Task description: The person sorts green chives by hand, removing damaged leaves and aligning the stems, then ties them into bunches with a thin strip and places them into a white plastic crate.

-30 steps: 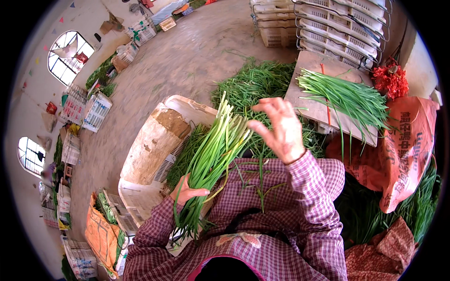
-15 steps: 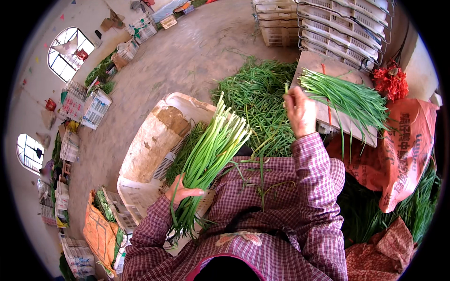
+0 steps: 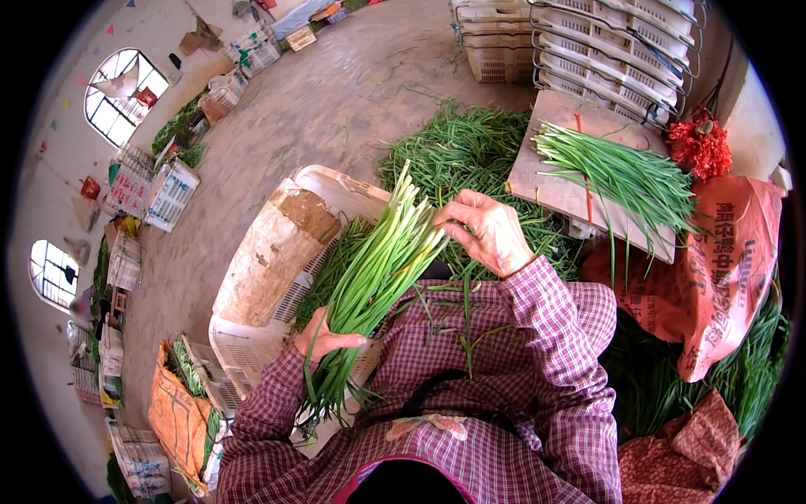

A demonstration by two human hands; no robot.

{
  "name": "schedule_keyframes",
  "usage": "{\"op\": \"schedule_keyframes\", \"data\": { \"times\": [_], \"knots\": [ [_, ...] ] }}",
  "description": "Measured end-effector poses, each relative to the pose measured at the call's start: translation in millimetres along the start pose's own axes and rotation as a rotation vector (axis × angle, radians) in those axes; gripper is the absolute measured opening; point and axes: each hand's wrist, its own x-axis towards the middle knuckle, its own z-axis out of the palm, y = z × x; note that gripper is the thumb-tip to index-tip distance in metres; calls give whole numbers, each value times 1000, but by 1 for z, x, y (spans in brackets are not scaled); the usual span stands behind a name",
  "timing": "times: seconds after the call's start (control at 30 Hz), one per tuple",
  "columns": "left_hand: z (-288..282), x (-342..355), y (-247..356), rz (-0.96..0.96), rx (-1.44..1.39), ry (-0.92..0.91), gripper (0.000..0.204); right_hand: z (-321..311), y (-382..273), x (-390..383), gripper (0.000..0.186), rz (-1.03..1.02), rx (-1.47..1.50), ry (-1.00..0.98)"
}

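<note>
**Green bunch (image 3: 369, 281) held slantwise at the lap**

The left hand (image 3: 323, 338) is closed around the leafy part of the bunch, its thumb laid across the stalks. The bunch tilts, pale cut ends pointing far and leaf tips hanging near, between the lap and a white crate (image 3: 228, 344) on the left. The right hand (image 3: 483, 235) is at the right side of the pale ends, thumb and fingers drawn in narrow; whether a stalk is pinched between them I cannot tell.

Inside the crate lie darker greens (image 3: 312, 296). A few loose leaves (image 3: 468, 328) are scattered over the checked cloth on the lap. Beyond it, a heap of loose greens (image 3: 457, 151) spreads on the floor (image 3: 353, 92). To the far right, a low desk (image 3: 554, 109) carries a second bunch (image 3: 617, 172) lying across red strips (image 3: 589, 206). Nearer on the right, a red-orange sack (image 3: 729, 269) drapes over more long greens (image 3: 760, 370).
</note>
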Motion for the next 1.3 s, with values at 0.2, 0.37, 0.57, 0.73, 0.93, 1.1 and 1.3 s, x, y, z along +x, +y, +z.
{"op": "schedule_keyframes", "data": {
  "times": [0.2, 0.37, 0.57, 0.73, 0.93, 1.1, 1.3],
  "knots": [
    [4, 4, 11, -11, 99, 24, 58, -17, -6, 15, 10, -228, -294, 57],
    [5, 6, 7, -139, 67, 60, 59, -17, -26, 6, 18, -243, -454, 216],
    [23, 5, 23, -254, -391, 127, 56, -1, -13, -15, 19, -107, -449, 344],
    [24, 3, 24, -280, -269, 34, 61, -5, -21, -4, 14, -117, -529, 288],
    [27, 2, 27, -290, -262, 59, 60, -8, -20, -1, 14, -143, -603, 199],
    [37, 2, 41, -351, -231, 109, 55, 13, -36, -4, 13, -209, -548, 118],
    [42, 3, 43, -295, -283, 96, 54, 33, -50, -31, 6, -172, 119, -72]
  ]
}}
